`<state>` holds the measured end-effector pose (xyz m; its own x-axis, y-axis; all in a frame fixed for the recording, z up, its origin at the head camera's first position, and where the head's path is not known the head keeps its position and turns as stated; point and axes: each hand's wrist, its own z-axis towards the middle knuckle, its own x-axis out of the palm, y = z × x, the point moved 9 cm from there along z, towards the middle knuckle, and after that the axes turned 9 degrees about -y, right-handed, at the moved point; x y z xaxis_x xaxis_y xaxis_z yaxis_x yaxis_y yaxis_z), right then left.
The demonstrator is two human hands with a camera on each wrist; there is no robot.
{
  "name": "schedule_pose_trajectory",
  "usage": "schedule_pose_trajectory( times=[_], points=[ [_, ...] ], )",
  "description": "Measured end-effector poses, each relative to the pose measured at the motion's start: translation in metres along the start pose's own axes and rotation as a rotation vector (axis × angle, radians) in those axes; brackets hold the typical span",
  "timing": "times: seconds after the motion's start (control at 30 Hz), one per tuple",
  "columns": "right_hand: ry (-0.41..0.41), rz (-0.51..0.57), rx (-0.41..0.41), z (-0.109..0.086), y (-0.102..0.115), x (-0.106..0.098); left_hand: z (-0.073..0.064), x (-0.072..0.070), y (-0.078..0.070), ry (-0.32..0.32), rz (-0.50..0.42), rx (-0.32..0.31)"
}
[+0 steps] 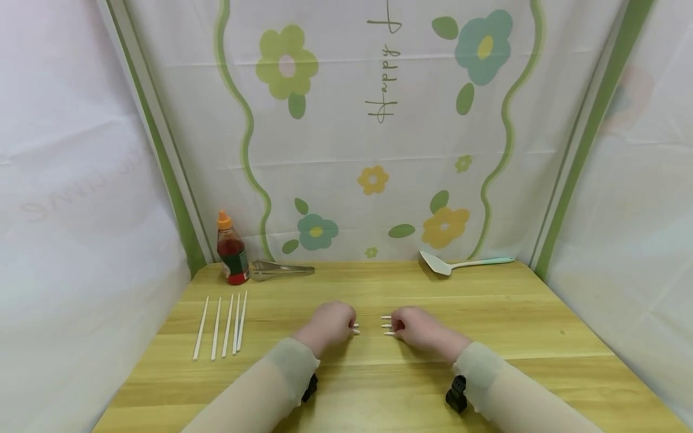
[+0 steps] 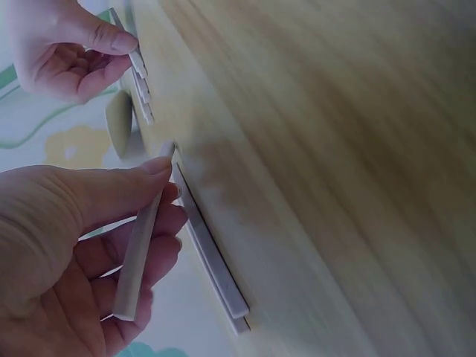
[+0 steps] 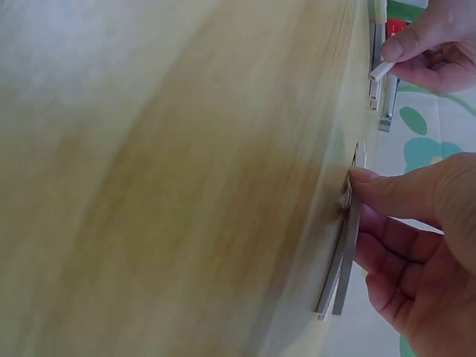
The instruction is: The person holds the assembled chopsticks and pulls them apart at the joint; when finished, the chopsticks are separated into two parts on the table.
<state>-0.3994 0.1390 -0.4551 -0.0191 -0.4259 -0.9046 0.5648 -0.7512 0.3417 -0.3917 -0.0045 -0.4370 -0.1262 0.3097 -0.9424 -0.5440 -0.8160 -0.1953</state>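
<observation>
Pale cloth (image 1: pixel 325 138) w/ green, yellow & blue flowers backs the wood-grain surface (image 1: pixel 487 307) on my head feed. Taking the gap btwn the two hands as dial centre: L hand (image 1: pixel 327 325) at 9 o'clock, R hand (image 1: pixel 422 329) at 3.

L wrist cam: thumb & fingers pinch one white stick (image 2: pixel 137 256), angled away from two more sticks (image 2: pixel 212 256) lying just beside it on the surface. R wrist cam: R hand also pinches a thin stick (image 3: pixel 347 260) btwn thumb & fingers, close along a flat-lying pair (image 3: pixel 331 279); can't tell if it touches them. Hands are apart, stick ends showing in the gap.

Farther out at 9, five chopsticks (image 1: pixel 228 325) lie in a row, mostly lengthwise, the two nearest L hand close together. At 10: red sauce btl (image 1: pixel 235 258), upright w/ orange cap, & metal tongs (image 1: pixel 271 267) just beside. At 2: spatula (image 1: pixel 438 264), white head, mint handle end, near the cloth.
</observation>
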Motion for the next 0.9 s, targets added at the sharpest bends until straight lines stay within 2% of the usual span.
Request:
schedule_pose_trajectory(
  times=[0.27,0.37,0.53,0.67,0.73,0.8,0.9],
  points=[
    [0.006,0.008,0.015,0.001,0.002,0.0,0.004,0.006,-0.003,-0.044,0.119,0.059],
    [0.002,0.011,0.012,0.001,0.002,0.0,0.004,0.005,-0.004,-0.058,0.126,0.065],
    [0.005,0.006,-0.013,0.0,-0.001,0.0,0.001,0.005,-0.005,-0.048,0.083,0.044],
    [0.013,0.011,-0.008,-0.001,-0.001,0.0,-0.004,-0.002,-0.002,-0.074,0.014,0.031],
    [0.016,0.021,-0.004,-0.001,0.001,-0.001,-0.008,-0.012,0.005,-0.101,-0.017,0.016],
    [0.018,0.037,0.0,-0.002,0.003,-0.002,-0.013,-0.026,0.019,-0.131,-0.042,-0.021],
    [0.012,0.064,0.001,-0.001,0.004,-0.004,-0.023,-0.052,0.053,-0.165,-0.022,-0.151]
  ],
)
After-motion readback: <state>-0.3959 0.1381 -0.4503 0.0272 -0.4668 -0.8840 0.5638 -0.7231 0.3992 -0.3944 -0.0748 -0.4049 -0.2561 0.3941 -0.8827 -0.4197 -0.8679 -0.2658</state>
